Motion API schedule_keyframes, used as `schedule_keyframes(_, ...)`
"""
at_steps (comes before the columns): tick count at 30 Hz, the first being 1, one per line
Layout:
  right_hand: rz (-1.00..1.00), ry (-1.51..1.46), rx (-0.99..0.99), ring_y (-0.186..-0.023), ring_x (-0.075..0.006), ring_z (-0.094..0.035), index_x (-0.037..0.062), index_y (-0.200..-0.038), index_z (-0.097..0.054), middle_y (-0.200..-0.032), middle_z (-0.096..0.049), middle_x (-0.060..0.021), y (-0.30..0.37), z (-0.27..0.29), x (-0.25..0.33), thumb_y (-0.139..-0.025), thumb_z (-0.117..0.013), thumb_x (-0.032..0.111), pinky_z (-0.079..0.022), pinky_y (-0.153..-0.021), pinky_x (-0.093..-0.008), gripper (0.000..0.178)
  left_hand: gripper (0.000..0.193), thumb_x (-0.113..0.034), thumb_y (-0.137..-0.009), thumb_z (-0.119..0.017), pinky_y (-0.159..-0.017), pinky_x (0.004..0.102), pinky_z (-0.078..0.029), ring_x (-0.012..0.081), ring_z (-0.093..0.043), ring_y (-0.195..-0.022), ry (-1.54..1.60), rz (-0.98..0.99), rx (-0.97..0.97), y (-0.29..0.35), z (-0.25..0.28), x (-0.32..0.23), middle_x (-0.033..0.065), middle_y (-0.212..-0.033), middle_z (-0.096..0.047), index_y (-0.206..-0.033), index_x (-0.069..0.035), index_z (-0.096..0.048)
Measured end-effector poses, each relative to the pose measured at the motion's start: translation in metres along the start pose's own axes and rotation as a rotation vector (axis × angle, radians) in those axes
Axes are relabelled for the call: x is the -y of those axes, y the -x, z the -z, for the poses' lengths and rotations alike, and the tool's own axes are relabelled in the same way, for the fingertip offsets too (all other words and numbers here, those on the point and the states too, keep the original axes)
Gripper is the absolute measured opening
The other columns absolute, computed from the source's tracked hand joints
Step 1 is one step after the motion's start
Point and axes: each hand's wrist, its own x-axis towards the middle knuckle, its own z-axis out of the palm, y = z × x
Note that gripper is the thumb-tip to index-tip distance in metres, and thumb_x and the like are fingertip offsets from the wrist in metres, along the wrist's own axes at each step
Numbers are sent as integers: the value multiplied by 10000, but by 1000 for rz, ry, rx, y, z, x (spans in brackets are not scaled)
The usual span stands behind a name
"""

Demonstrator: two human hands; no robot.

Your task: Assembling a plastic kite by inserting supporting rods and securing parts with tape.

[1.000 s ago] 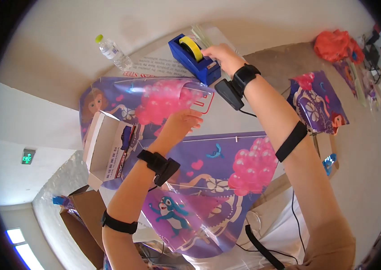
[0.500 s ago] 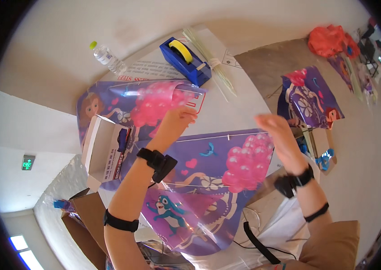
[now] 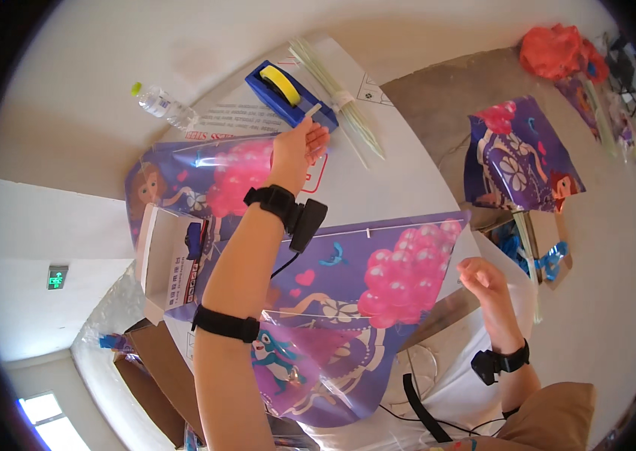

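My left hand (image 3: 301,150) reaches to the front end of a blue tape dispenser (image 3: 265,84) with a yellow-cored roll. Its thumb and index finger meet at the short free end of the tape (image 3: 313,110); the other fingers are loosely bent. My right hand (image 3: 487,284) hovers beside the right edge of a purple printed sheet (image 3: 333,263), fingers loosely curled and apart, nothing visible in them. That sheet shows pink balloons and a blue rabbit, with thin white rods across it. Another such purple sheet (image 3: 239,177) lies partly under my left forearm.
A bundle of pale thin sticks (image 3: 340,98) lies right of the dispenser. A water bottle (image 3: 164,105) stands at the far left, an open white box (image 3: 154,255) nearer. Cardboard boxes (image 3: 171,368) sit lower left; another purple sheet (image 3: 517,154) hangs off to the right.
My left hand has moved away from me, up to the dispenser's tape end. My right hand has drawn back toward me, its fingers now curled.
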Motion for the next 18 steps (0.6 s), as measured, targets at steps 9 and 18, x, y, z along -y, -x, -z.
schedule_keyframes(9,-61,101,-49,-988,-121,-512,73,-875,-560,-1012,-570,-19,9,4,-5,-918,-618,129,-379,-884,-273,91,384,-311,-911,-653,-758,329,-538,241,-663,-928,283,92,-118,-6,-25,-3,148,-1028,-665,-1076,29,-581)
schedule_keyframes(18,24,224,-43,-987,-134,-539,41,-870,-565,-1035,-588,-49,5,7,-10,-908,-627,140,-390,-901,-266,123,165,-77,-797,-777,-557,210,-481,154,-677,-742,4,-41,-256,-13,-27,3,63,-835,-685,-896,-18,-659)
